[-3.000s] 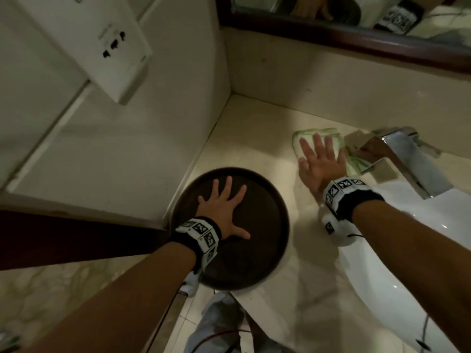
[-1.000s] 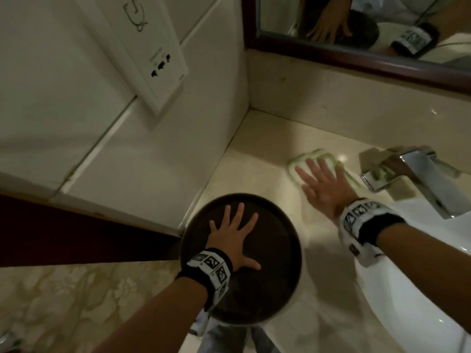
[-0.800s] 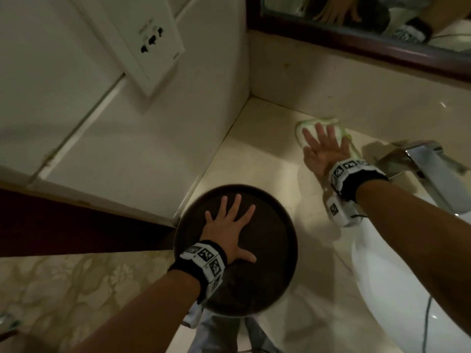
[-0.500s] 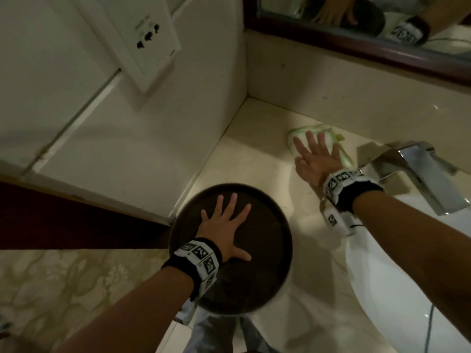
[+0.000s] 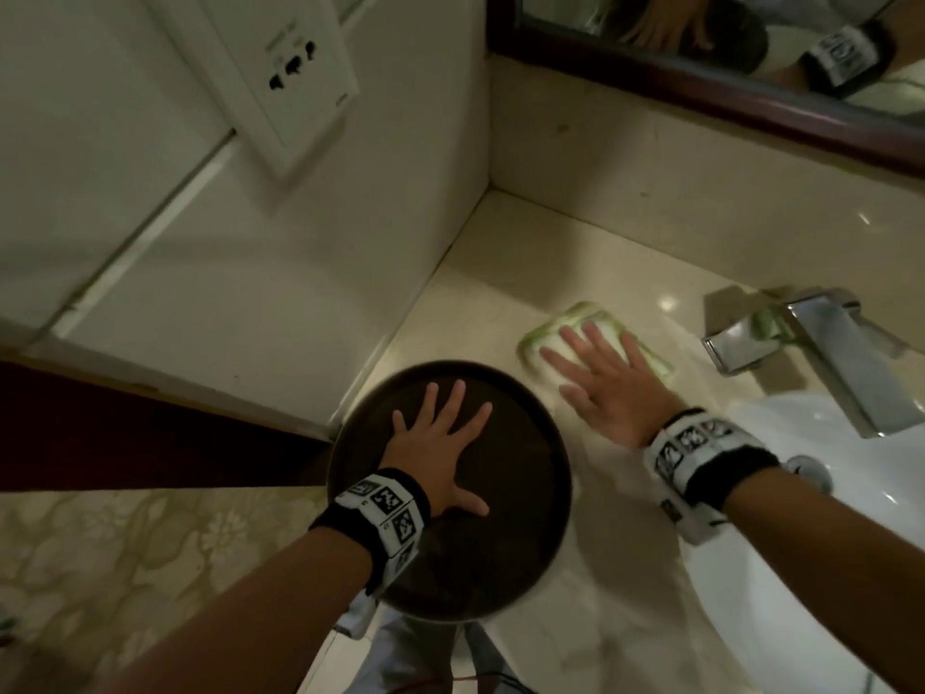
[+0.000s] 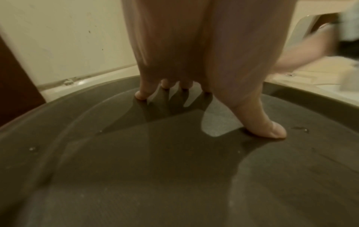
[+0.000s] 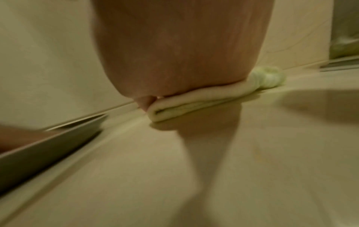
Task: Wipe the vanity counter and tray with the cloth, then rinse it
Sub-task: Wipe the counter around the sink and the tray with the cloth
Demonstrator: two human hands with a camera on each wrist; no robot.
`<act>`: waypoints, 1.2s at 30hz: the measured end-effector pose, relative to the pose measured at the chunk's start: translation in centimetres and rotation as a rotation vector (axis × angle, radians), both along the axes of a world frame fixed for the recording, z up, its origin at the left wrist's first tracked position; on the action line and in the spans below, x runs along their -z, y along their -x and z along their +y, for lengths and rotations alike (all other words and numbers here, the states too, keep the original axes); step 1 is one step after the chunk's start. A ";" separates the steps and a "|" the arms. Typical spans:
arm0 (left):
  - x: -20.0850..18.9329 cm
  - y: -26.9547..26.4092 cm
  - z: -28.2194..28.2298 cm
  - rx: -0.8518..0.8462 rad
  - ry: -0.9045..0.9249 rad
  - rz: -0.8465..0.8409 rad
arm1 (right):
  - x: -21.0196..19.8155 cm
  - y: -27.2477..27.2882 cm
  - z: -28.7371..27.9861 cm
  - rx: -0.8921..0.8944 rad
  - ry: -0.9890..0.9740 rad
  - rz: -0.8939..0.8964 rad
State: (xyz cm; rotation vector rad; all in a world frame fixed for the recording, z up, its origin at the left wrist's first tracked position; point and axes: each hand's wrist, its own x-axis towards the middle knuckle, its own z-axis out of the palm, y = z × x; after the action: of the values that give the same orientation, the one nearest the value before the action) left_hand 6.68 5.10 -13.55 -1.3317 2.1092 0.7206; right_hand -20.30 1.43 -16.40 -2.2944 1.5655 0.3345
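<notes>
- Hands first: left hand (image 5: 440, 450) lies flat in the dark round tray (image 5: 525, 553), fingers spread and straight, thumb out to the side, gripping nothing.
- Left wrist view confirms it, with fingertips (image 6: 140, 95) and thumb touching the tray (image 6: 174, 176) floor.
- Right hand (image 5: 600, 388) lies flat too, fingers straight, pressing down on the folded cloth (image 5: 575, 320), nothing curled around it.
- Cloth, pale with green edging, lies on the cream vanity counter (image 5: 500, 273) between the tray and the faucet (image 5: 801, 343), near the tray's far-right rim.
- Right wrist view shows the cloth (image 7: 204, 98) folded in layers under the right hand (image 7: 180, 53), flat against the counter (image 7: 252, 169); the picture is smeared with blur.
- Tray sits at the counter's front-left corner, just beside the side wall.
- White basin (image 5: 826, 568) sits to the right, under the faucet.
- Socket plate (image 5: 280, 67) hangs on the left wall, and a dark-framed mirror (image 5: 701, 82) runs along the back.
</notes>
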 end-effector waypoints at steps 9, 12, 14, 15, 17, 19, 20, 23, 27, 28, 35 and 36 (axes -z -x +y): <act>-0.1 0.0 -0.1 0.007 -0.010 -0.009 | 0.2 2.5 -10.2 0.396 -0.103 0.043; 0.0 0.0 0.0 0.000 -0.002 -0.002 | -0.4 1.2 -8.6 0.399 -0.085 0.026; 0.0 0.0 0.1 0.001 0.001 -0.002 | -0.3 0.4 -6.2 0.344 -0.058 0.026; 0.0 0.1 0.1 0.000 0.005 0.001 | -0.3 -0.1 -4.8 0.299 -0.035 0.031; 0.0 0.1 0.1 -0.003 0.003 0.006 | -0.2 -1.4 -1.7 0.194 -0.028 0.019; -0.1 0.0 0.0 0.000 0.001 0.005 | 0.3 -2.8 1.1 0.130 -0.039 0.001; -0.1 0.0 0.0 0.003 0.000 0.002 | 0.6 -3.4 2.0 0.136 -0.030 -0.009; -0.1 0.1 0.1 0.003 0.002 -0.005 | 0.6 -3.8 2.6 0.186 -0.023 -0.025; -0.1 0.1 -0.1 0.003 0.000 0.000 | -0.1 -2.0 0.8 0.059 -0.016 -0.048; -0.1 0.1 -0.1 0.004 -0.004 0.001 | -0.3 -1.5 -0.1 0.050 -0.018 -0.048; 0.3 0.1 0.0 -0.003 -0.007 0.002 | 0.7 0.6 -10.8 0.284 -0.017 0.033; 0.3 0.0 0.0 -0.005 -0.008 0.001 | 0.6 0.6 -11.8 0.305 -0.042 0.043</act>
State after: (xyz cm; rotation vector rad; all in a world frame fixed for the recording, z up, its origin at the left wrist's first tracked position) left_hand 6.64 5.14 -13.84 -1.3328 2.1022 0.7315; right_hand -20.94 -10.36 -17.03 -1.9888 1.8769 0.3354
